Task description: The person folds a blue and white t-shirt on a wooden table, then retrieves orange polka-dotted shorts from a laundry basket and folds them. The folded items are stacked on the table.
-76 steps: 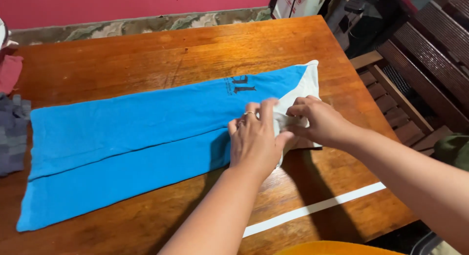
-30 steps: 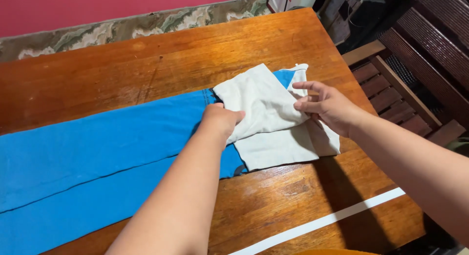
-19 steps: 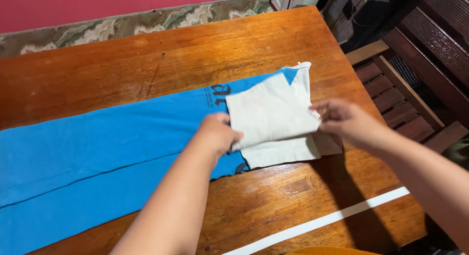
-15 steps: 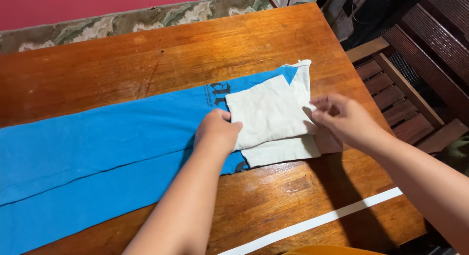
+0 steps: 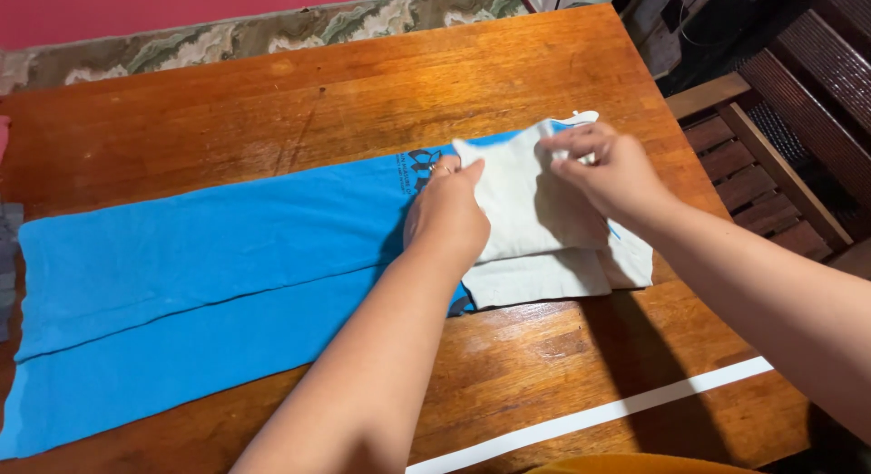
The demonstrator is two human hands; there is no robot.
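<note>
Head view. A blue shirt (image 5: 200, 283), already folded lengthwise into a long strip, runs from the lower left of the frame to right of centre on a wooden table (image 5: 363, 93). Its white sleeve (image 5: 522, 211) is doubled back over the right end of the strip, just right of centre.

The left hand (image 5: 446, 218) lies on the fold line where white meets blue, fingers together and curled down onto the cloth; it presses rather than grips, which appears to pin the crease in place. A ring shows on one finger. The right hand (image 5: 603, 170), upper right of centre, pinches the sleeve's far corner between thumb and fingertips, fingers narrow and closed on the fabric, seemingly to square that corner with the strip's upper edge. A second white layer sticks out below both hands, toward the table's near edge.

The table is varnished, reddish-brown, with a strip of white tape (image 5: 599, 410) crossing its lower right part. Behind it, at the top of the frame, runs a patterned border (image 5: 227, 39) under a pink wall (image 5: 136, 7). A slatted wooden chair (image 5: 771, 175) stands at the right edge. Some grey cloth (image 5: 7, 256) shows at the far left.
</note>
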